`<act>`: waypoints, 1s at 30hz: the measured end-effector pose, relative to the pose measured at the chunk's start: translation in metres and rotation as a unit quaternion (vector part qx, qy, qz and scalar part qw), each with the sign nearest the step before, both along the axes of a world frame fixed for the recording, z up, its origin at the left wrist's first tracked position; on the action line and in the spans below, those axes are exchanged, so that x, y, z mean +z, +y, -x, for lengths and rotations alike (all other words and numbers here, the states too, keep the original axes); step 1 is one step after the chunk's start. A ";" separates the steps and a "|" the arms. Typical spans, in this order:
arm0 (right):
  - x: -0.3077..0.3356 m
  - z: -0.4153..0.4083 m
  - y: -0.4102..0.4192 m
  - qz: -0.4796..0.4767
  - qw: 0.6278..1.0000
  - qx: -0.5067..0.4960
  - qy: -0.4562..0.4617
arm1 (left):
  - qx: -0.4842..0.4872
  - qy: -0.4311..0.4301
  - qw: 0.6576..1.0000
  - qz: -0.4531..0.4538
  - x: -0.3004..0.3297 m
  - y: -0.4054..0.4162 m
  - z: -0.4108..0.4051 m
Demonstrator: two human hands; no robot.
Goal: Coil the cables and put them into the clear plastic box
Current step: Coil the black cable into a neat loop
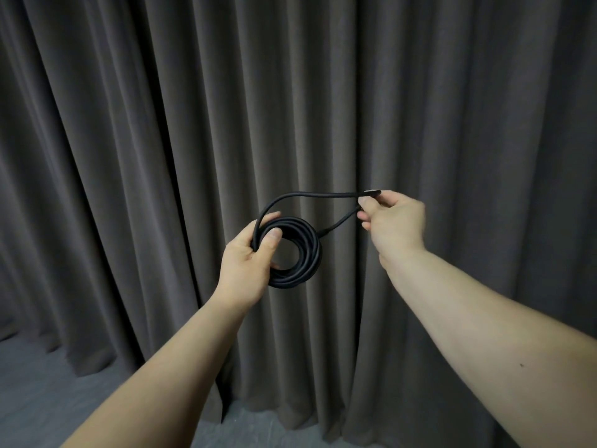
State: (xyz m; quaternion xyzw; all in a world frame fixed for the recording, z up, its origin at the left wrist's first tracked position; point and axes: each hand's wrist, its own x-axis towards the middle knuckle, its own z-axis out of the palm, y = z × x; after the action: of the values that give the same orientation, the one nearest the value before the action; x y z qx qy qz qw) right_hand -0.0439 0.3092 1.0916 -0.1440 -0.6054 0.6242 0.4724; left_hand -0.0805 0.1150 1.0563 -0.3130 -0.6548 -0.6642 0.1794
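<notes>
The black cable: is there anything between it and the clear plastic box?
Cannot tell: the box is not in view. The left hand grips the coiled black cable, the right hand pinches its loose end, before a dark curtain.

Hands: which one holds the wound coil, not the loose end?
The left hand grips the coil; the right hand only pinches the loose end.

dark pleated curtain (pixel 161 140), grey floor (pixel 35 399)

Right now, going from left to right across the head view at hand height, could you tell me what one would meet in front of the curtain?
Left hand → coiled black cable gripped by it → loose loop of cable stretching across → right hand pinching the cable's end.
</notes>
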 end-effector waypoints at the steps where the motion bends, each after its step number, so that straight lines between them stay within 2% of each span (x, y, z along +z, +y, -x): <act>1: 0.000 0.001 0.001 -0.012 1.000 -0.019 -0.004 | -0.003 0.003 1.000 0.002 0.000 0.000 -0.001; 4: -0.002 0.001 0.004 -0.021 0.999 -0.050 0.000 | -0.016 0.014 1.000 0.007 0.002 0.001 -0.004; 6: -0.002 0.000 0.003 -0.012 0.999 -0.038 0.003 | -0.023 0.020 0.999 0.011 0.003 0.000 -0.005; 12: -0.002 -0.002 -0.017 0.010 0.994 0.104 0.018 | -0.037 0.021 0.999 0.013 0.003 0.004 -0.006; 18: -0.004 0.001 -0.022 -0.003 0.973 0.214 -0.082 | -0.033 0.042 0.998 0.045 -0.004 0.007 -0.006; 21: -0.004 -0.001 -0.027 0.000 0.966 0.245 -0.083 | -0.027 0.057 0.996 0.067 -0.009 0.009 -0.005; 26: -0.006 0.003 -0.035 0.005 0.984 0.170 -0.057 | -0.038 0.079 0.993 0.076 -0.010 0.013 -0.011; 30: -0.003 0.002 -0.032 0.084 0.986 0.140 -0.029 | -0.041 0.080 0.994 0.069 -0.008 0.009 -0.010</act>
State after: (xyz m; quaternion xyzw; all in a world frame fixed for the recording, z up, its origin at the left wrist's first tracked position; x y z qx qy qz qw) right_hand -0.0458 0.2773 1.0885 -0.1148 -0.5784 0.7284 0.3489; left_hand -0.0705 0.1244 1.0488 -0.4032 -0.6692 -0.5972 0.1815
